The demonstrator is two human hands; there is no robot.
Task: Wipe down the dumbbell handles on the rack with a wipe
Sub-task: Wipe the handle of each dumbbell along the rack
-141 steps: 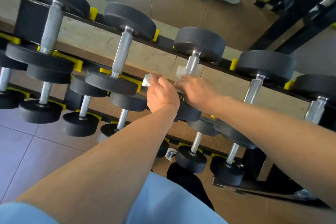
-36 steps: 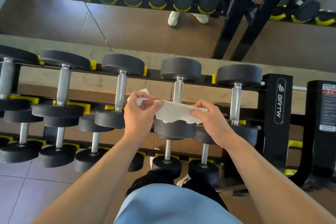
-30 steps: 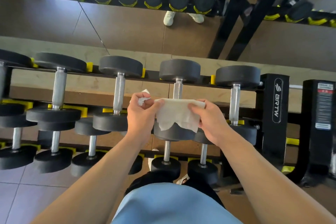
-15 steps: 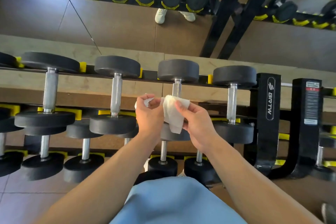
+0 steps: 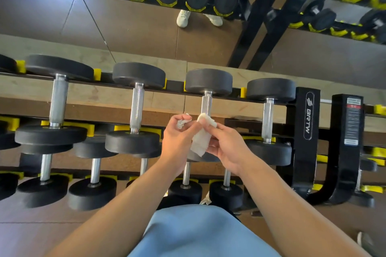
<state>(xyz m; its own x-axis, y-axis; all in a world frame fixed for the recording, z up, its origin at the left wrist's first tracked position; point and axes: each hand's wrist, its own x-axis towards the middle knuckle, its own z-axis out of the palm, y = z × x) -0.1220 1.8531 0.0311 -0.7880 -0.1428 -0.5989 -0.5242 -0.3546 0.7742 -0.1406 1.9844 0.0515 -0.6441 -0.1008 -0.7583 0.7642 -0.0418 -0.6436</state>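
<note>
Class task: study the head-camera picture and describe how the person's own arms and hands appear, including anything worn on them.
Both forearms are bare from the bottom of the frame to the wrists; no sleeves reach them. The left hand and right hand carry no gloves, and no rings, watch or wristbands show. The fingernails look short and unpainted. Light blue clothing shows between the arms at the bottom.

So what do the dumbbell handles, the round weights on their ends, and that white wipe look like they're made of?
The handle looks like bright metal, probably chromed steel: silvery, with a fine knurled grain. The weight head looks like matte black rubber or a rubbery coating, dull with no glare. The wipe, pinched between the left hand and right hand, seems to be soft paper or nonwoven cloth: white, crumpled, folding limply.
</note>
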